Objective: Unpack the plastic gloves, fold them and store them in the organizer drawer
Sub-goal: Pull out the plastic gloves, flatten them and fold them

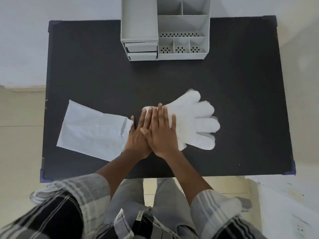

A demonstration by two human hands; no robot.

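Worktop (241,83): dark, rectangular.
Gloves (195,121): white plastic, lying flat right of centre, fingers pointing right.
Right hand (160,133): flat, fingers spread, pressing the gloves' cuff end.
Left hand (138,135): flat, partly under the right.
Packet (91,130): white, left, open end touching the left hand.
Organizer (165,28): grey, far edge; two drawers (142,51), lower-left.

Right hand (161,133) overlaps left hand (138,137), both flat, palms down.
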